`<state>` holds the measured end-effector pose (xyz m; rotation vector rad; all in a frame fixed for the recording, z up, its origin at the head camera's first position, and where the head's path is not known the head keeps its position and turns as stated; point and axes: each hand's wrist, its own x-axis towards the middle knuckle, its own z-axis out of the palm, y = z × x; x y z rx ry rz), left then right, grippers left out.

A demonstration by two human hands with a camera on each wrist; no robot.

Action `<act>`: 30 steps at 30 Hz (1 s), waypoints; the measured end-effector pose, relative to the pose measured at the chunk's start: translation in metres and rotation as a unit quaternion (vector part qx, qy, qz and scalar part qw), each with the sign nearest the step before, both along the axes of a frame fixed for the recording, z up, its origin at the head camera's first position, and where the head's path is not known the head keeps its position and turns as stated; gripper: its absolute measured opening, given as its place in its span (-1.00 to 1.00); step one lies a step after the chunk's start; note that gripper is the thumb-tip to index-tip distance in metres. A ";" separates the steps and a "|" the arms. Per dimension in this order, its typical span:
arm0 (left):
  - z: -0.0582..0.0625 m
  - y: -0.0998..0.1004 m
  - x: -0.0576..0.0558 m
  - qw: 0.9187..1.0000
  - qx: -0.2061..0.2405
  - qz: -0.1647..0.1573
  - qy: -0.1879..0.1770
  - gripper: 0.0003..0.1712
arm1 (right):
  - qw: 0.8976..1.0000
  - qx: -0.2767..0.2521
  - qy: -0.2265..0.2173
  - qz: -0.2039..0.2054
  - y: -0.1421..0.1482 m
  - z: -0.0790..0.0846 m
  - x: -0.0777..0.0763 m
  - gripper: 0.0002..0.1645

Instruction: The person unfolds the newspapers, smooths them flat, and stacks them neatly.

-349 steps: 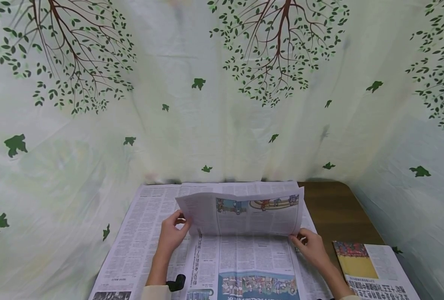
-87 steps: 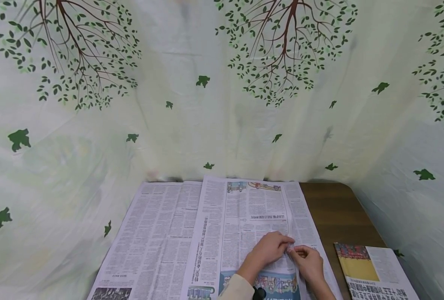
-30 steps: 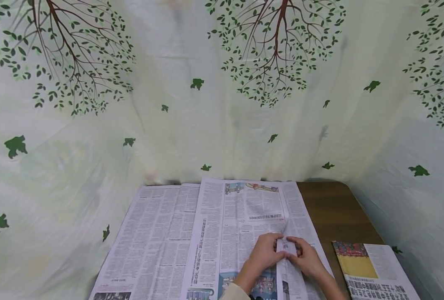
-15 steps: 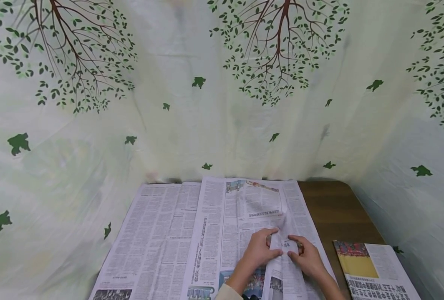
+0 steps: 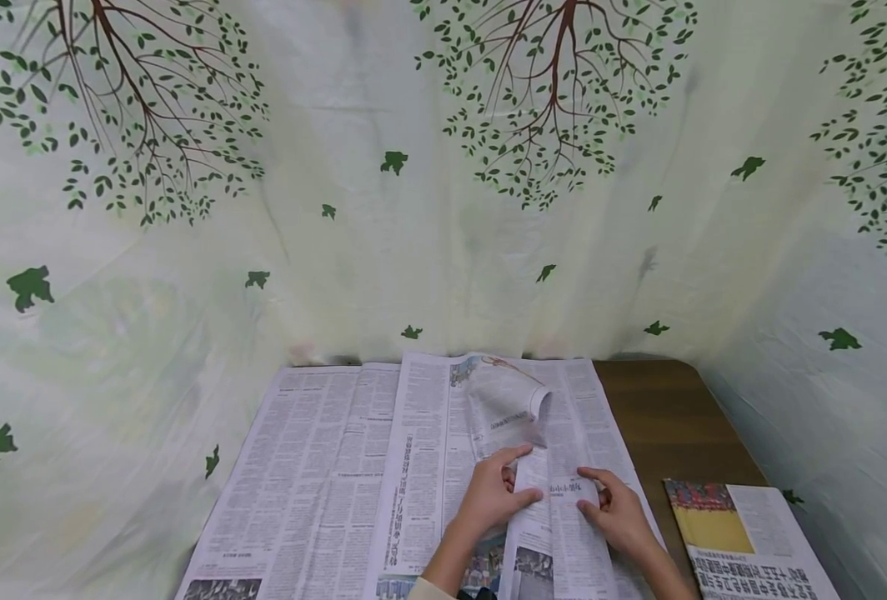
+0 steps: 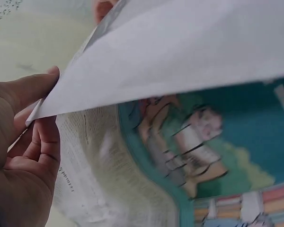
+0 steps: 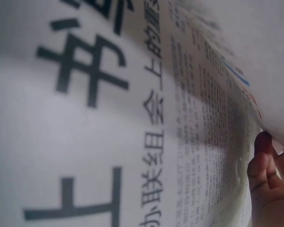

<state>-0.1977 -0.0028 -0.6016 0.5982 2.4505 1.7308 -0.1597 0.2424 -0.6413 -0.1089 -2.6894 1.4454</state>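
Observation:
A printed newspaper lies on the table, its right-hand part lifted and curling over toward the left. My left hand pinches the edge of the raised page; in the left wrist view the thumb is above the sheet and the curled fingers below it. My right hand is at the right side of the newspaper, thumb and index finger at the edge of a page with dark headline characters. In the right wrist view, my right hand's fingers pinch the lower edge of a white sheet.
Another spread newspaper sheet covers the table's left side. A folded newspaper with a red and yellow picture lies at the right on the dark wooden table. A pale curtain with printed trees hangs behind and at both sides.
The left hand has moved left, drawing the page edge away from the right hand. The page has curled up at the top, showing more print beneath. The right hand has barely moved.

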 end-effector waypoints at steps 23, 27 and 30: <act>0.021 -0.069 0.001 0.998 0.065 0.000 0.003 -0.12 | 1.000 0.029 0.007 -0.001 0.008 -0.005 0.004 -0.34; 0.020 -0.081 0.001 0.998 0.061 0.002 0.013 -0.12 | 0.999 0.036 0.007 -0.002 0.010 -0.004 0.003 -0.35; 0.019 -0.089 0.001 0.998 0.061 0.000 0.010 -0.12 | 0.999 0.038 -0.004 0.000 0.012 -0.004 0.003 -0.34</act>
